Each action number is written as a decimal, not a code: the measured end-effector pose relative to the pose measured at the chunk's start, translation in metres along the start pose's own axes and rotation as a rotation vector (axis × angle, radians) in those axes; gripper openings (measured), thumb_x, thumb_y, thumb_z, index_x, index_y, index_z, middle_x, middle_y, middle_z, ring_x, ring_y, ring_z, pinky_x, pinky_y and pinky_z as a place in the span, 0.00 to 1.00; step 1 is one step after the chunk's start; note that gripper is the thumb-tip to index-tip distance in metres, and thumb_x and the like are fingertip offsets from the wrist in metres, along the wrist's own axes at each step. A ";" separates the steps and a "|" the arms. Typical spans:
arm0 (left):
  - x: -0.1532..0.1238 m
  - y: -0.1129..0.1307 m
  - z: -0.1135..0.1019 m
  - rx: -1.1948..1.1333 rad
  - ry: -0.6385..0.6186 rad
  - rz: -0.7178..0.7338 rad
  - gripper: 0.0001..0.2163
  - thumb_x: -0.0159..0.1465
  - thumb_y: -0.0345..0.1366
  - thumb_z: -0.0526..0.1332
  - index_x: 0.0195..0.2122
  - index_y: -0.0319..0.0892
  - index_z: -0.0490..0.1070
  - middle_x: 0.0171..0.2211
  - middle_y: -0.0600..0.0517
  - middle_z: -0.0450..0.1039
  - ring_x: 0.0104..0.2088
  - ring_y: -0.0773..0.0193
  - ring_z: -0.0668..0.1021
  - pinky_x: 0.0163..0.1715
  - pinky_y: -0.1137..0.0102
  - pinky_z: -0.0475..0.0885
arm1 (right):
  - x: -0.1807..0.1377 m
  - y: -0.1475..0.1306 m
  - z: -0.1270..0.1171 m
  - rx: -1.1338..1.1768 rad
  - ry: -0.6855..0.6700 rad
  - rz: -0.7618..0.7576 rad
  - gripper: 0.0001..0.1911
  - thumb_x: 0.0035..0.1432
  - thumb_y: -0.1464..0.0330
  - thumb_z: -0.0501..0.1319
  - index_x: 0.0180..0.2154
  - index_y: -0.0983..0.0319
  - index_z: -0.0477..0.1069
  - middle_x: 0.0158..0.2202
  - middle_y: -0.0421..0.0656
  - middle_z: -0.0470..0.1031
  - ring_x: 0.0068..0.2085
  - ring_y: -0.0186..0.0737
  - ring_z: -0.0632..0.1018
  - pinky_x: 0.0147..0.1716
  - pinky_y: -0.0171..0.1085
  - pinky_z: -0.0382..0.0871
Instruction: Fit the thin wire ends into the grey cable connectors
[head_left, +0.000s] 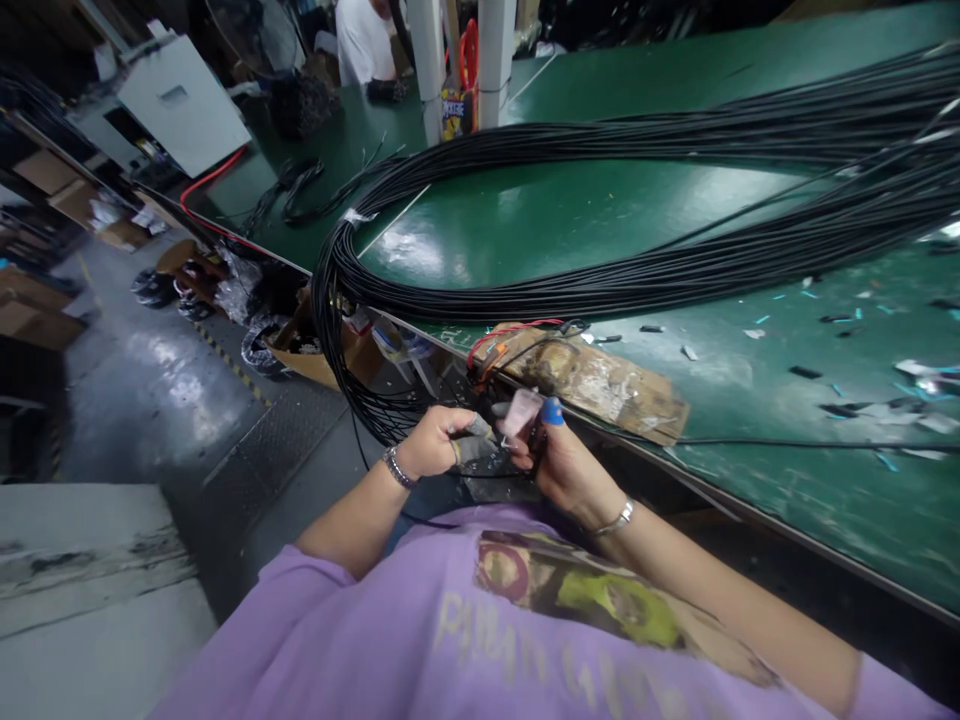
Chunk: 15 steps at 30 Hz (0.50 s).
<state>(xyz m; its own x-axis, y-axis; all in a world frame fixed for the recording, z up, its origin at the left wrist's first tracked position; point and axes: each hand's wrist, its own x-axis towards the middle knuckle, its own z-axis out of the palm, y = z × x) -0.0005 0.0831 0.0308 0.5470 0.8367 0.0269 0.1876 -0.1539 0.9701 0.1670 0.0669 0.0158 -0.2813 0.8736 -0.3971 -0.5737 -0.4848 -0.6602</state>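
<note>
Right hand (564, 466): fingers pinching pale piece (522, 412). Left hand (433, 442): fingers curled just beside it, grip unclear. Black cables (487, 302) beyond fingers, looped across desk (480, 240). Scraps (806, 372) right of fingers suggest some trimming done; amount left unclear.

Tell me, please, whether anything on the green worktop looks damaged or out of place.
Two things: the board at the near edge of the worktop is stained dark, with whitish patches, so looks worn; black, white and blue scraps lie untidily across the worktop's right side.
</note>
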 end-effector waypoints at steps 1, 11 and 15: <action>-0.003 0.001 0.000 0.018 -0.003 0.009 0.20 0.53 0.51 0.64 0.23 0.34 0.71 0.20 0.51 0.69 0.22 0.71 0.69 0.25 0.77 0.65 | -0.001 0.001 -0.002 0.005 -0.001 0.011 0.27 0.38 0.45 0.66 0.23 0.61 0.65 0.18 0.35 0.61 0.18 0.26 0.56 0.14 0.28 0.46; -0.043 0.002 0.018 0.364 0.087 0.071 0.17 0.59 0.48 0.58 0.22 0.39 0.71 0.19 0.51 0.69 0.21 0.71 0.67 0.23 0.76 0.62 | -0.027 -0.002 -0.019 -0.342 -0.152 0.240 0.27 0.41 0.45 0.64 0.21 0.65 0.71 0.15 0.37 0.61 0.17 0.25 0.55 0.14 0.30 0.45; -0.050 0.000 0.027 0.423 0.026 0.000 0.15 0.59 0.45 0.58 0.22 0.40 0.70 0.18 0.53 0.66 0.20 0.71 0.64 0.23 0.75 0.59 | -0.033 -0.004 -0.012 -0.536 -0.219 0.252 0.21 0.38 0.53 0.69 0.20 0.65 0.69 0.17 0.37 0.66 0.18 0.26 0.59 0.16 0.30 0.51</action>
<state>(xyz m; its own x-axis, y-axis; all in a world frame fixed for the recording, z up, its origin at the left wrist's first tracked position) -0.0060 0.0275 0.0230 0.5276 0.8486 0.0384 0.5084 -0.3516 0.7861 0.1878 0.0395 0.0243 -0.5410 0.6907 -0.4798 -0.0204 -0.5811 -0.8136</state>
